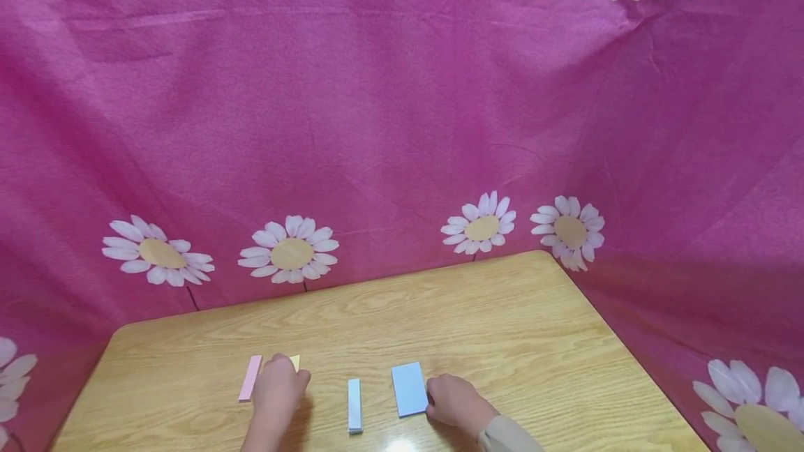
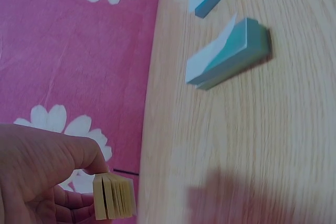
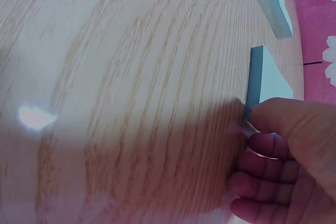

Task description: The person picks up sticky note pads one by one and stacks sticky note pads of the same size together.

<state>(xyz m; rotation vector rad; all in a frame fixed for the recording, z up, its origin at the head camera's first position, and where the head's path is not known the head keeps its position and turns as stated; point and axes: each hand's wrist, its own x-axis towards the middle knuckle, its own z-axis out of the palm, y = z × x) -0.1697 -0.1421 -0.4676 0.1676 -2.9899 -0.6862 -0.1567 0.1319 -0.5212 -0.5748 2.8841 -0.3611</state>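
My left hand [image 1: 276, 386] pinches a small yellow sticky note pad [image 2: 113, 198] between thumb and fingers, its sheets slightly fanned at the edge. Just left of that hand a narrow pink sticky note pad [image 1: 250, 378] lies on the table. At the right edge of a wider blue sticky note pad [image 1: 410, 389] is my right hand [image 1: 455, 400], its thumb and curled fingers gripping the near corner. Between the hands lies a narrow light-blue sticky note pad [image 1: 354, 404]; in the left wrist view its top sheet lifts.
The wooden table [image 1: 477, 312] has a rounded far corner at the right. A magenta cloth [image 1: 389, 124] printed with daisies and lettering hangs behind it and along the right side.
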